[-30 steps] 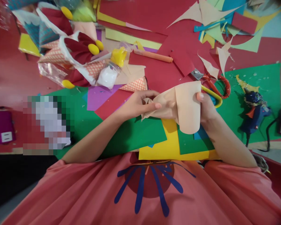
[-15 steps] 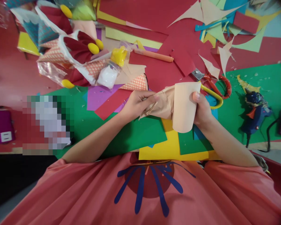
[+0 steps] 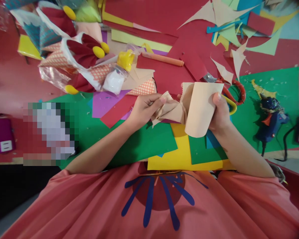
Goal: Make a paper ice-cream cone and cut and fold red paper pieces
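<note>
My right hand (image 3: 220,111) grips a smooth beige paper roll (image 3: 202,109), curved like a tube, with the thumb on its near face and the other fingers hidden behind. Thin crumpled tan paper (image 3: 173,112) with a zigzag edge is pinched between the thumb and fingers of my left hand (image 3: 148,109). The crumpled paper meets the roll's left side; whether they are joined I cannot tell. Behind my right hand lie scissors (image 3: 230,91) with red and yellow handles, partly covered. An orange checked paper cone (image 3: 143,87) is just beyond my left hand.
Several decorated cones (image 3: 74,56) and small plastic bags sit at the upper left. An orange marker (image 3: 163,59) lies among paper scraps. At the right is a blue glue gun (image 3: 272,124) with a cord. Green sheets (image 3: 129,142) and a yellow sheet (image 3: 169,162) cover the front.
The roll has shifted slightly right and tilted in my right hand. A gap with zigzag paper edges now shows between the crumpled paper and the roll. My left hand stays nearly in place.
</note>
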The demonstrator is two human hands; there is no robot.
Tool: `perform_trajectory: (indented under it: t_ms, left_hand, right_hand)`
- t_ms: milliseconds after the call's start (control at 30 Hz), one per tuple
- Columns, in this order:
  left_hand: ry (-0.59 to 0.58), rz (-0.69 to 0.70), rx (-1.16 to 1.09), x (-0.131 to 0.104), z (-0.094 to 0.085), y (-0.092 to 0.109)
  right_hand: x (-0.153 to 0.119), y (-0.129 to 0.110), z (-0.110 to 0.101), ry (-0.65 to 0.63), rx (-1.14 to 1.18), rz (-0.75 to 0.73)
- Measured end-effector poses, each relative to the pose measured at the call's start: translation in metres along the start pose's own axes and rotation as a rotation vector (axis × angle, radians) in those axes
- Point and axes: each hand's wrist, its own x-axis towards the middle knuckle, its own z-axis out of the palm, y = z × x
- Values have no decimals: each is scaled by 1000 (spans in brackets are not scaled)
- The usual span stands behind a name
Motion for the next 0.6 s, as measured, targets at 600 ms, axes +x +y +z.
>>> perform_trajectory:
  t_ms: [600]
  left_hand:
    - [-121, -37, 333, -2, -1, -12]
  right_hand:
    - [-3, -11, 0, -33, 50, 23]
